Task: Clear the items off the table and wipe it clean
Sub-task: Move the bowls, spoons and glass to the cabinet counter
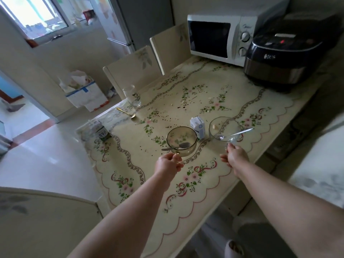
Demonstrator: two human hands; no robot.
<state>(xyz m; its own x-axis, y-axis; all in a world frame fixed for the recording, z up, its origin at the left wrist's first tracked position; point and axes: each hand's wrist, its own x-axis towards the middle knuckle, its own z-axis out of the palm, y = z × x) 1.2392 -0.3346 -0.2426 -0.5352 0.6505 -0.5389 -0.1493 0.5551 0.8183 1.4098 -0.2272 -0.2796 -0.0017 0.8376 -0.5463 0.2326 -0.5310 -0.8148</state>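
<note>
A tinted glass bowl (181,140) is seen near the middle of the table's (186,192) front half, with a metal spoon (178,146) laid inside it, and its near rim is pinched by the left hand (168,162), the fingers curled around the edge and the forearm stretched straight forward over the floral cloth. To its right, a clear glass bowl (224,130) is gripped at its near rim by the right hand (235,157), the fingers closed on the glass; a second spoon (242,131) is propped in it, the handle pointing out to the right. Whether either bowl is lifted off the cloth cannot be told. A small white and blue carton (198,127) is set upright between the two bowls, just behind them. Dark specks and pale crumbs are scattered over the cloth beyond. At the left edge a green carton (102,131), a gold spoon (126,112) and a drinking glass (132,95) are found, well apart from the hands. At the far end a microwave (219,38) and a rice cooker (279,58) are placed side by side.
</note>
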